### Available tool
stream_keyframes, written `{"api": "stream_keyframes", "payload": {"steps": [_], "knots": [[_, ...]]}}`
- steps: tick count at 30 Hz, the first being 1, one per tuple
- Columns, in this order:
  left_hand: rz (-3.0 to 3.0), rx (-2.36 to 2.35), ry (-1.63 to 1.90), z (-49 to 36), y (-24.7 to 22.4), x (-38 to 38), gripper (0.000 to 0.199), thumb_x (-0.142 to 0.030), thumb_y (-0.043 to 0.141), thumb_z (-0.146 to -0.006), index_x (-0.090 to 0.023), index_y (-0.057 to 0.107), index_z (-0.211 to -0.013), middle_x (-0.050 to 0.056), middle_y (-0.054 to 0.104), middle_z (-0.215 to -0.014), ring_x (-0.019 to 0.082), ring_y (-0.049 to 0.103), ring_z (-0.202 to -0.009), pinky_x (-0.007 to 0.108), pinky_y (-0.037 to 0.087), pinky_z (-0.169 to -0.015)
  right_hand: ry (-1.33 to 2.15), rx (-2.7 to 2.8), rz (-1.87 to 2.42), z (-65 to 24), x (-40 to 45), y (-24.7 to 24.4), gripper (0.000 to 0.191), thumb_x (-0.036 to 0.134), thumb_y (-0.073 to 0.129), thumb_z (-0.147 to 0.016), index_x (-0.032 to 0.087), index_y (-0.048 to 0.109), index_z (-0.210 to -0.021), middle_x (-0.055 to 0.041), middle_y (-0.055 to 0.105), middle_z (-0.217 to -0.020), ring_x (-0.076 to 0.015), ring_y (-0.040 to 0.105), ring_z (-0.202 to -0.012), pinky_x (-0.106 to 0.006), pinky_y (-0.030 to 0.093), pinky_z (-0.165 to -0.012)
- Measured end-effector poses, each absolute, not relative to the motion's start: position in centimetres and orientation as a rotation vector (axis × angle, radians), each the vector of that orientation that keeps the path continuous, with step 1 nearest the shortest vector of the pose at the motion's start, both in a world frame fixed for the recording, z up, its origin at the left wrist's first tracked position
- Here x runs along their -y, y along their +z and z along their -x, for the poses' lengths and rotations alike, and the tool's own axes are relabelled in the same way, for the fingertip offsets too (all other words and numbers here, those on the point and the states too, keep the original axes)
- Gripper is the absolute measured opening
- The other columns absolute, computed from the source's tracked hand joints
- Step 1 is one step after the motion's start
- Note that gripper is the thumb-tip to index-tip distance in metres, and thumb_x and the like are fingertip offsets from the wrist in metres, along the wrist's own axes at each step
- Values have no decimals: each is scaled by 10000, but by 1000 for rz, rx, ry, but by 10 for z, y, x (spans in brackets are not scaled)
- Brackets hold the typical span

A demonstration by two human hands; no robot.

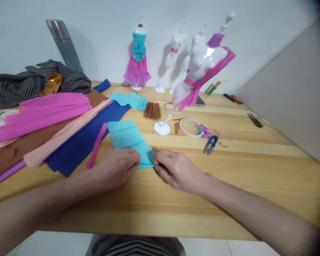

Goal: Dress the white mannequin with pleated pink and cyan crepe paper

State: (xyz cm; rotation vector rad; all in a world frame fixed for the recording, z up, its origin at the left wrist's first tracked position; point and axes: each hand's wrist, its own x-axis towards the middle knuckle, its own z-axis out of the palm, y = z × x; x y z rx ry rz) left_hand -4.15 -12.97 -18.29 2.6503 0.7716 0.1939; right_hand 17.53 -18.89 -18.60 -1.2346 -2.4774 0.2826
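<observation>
A light-blue piece of crepe paper (128, 133) lies on the wooden table in front of me, its near edge folded into a narrow strip. My left hand (120, 165) has its fingers closed on that near edge at the left. At the right corner of the same edge, my right hand (173, 167) pinches the paper between thumb and fingers. A short span of the folded edge shows between the two hands. Just left of the paper lies a narrow magenta strip (96, 145).
Layered crepe sheets, including a dark blue one (82, 140), spread over the left. A white mannequin (200, 67) with magenta paper stands ahead, near a pleated brown piece (152, 110). Tape roll (191, 128) and thread snips (211, 145) lie right. A dressed mannequin (138, 58) stands behind.
</observation>
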Motion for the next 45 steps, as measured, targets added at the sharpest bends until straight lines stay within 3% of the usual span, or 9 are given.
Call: {"api": "stream_keyframes", "payload": {"steps": [22, 30, 34, 37, 45], "knots": [[-2659, -703, 288, 41, -183, 124, 219, -95, 385, -840, -161, 450, -641, 3, 489, -682, 129, 459, -648, 253, 299, -594, 387, 2468, 1080, -185, 178, -190, 135, 109, 430, -891, 170, 543, -851, -39, 541, -770, -147, 513, -653, -243, 402, -587], [-2666, -678, 296, 41, -183, 122, 214, -90, 386, -828, -159, 469, -643, 4, 495, -694, 126, 454, -643, 252, 298, -587, 460, 2439, 1072, -187, 177, -184, 254, -9, 434, -746, 163, 560, -884, -33, 534, -798, -124, 492, -624, -223, 398, -571], [-2569, -670, 391, 40, -182, 120, 195, -71, 421, -786, -155, 448, -613, -19, 461, -625, 105, 429, -608, 234, 292, -575, 504, 2372, 1092, -187, 177, -181, 157, 80, 553, -762, 159, 567, -898, -19, 523, -770, -118, 476, -614, -222, 392, -572], [-2479, -692, 426, 40, -180, 119, 174, -58, 445, -747, -152, 444, -600, -41, 434, -573, 80, 385, -548, 215, 269, -537, 479, 2346, 1063, -187, 176, -182, 73, 100, 555, -790, 159, 575, -828, -18, 518, -744, -117, 478, -623, -220, 386, -575], [-2445, -702, 409, 40, -180, 120, 167, -69, 433, -741, -155, 437, -598, -43, 429, -566, 79, 380, -544, 214, 254, -522, 637, 2280, 1080, -203, 167, -178, 105, 134, 547, -808, 146, 594, -715, 8, 521, -628, -83, 446, -519, -200, 348, -495]]}}
